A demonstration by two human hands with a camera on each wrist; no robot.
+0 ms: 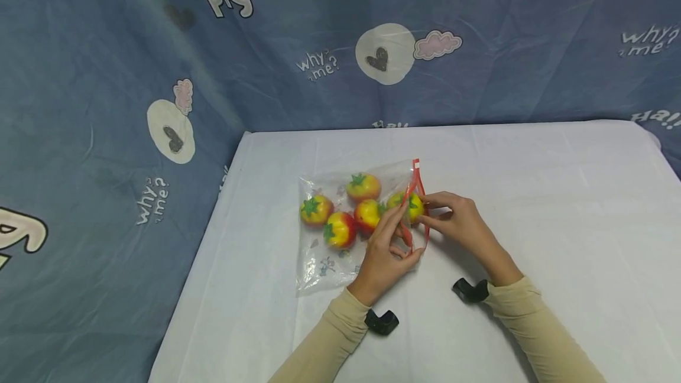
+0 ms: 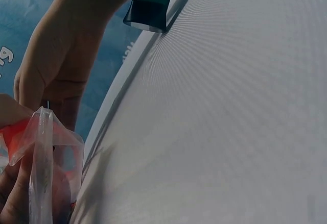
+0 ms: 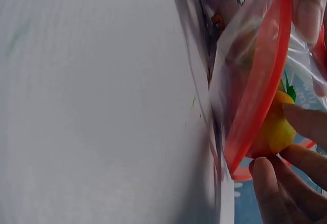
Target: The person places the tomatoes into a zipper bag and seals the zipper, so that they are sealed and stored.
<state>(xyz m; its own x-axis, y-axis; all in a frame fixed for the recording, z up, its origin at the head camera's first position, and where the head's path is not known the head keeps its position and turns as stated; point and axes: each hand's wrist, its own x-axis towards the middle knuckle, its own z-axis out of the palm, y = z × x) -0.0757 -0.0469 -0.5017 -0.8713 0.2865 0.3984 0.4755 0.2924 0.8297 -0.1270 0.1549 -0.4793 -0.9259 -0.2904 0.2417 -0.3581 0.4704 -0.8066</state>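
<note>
A clear zip bag (image 1: 319, 273) with a red-edged mouth lies flat, the mouth facing right. Several red-and-yellow tomato-like fruits (image 1: 340, 230) with green leafy tops are inside. My left hand (image 1: 380, 256) grips the bag by its red edge, keeping the mouth apart; in the left wrist view clear plastic (image 2: 42, 168) covers part of the fingers. At the mouth, my right hand (image 1: 463, 220) holds another yellow-red fruit (image 3: 276, 129) with thumb and fingertips. The red zip strip (image 3: 263, 89) crosses in front of this fruit in the right wrist view.
The bag lies on a white-covered table (image 1: 558, 211). Blue printed cloth (image 1: 276, 34) hangs behind and along the left side. Black devices (image 1: 382, 323) sit at both wrists, by the beige sleeves (image 1: 330, 336).
</note>
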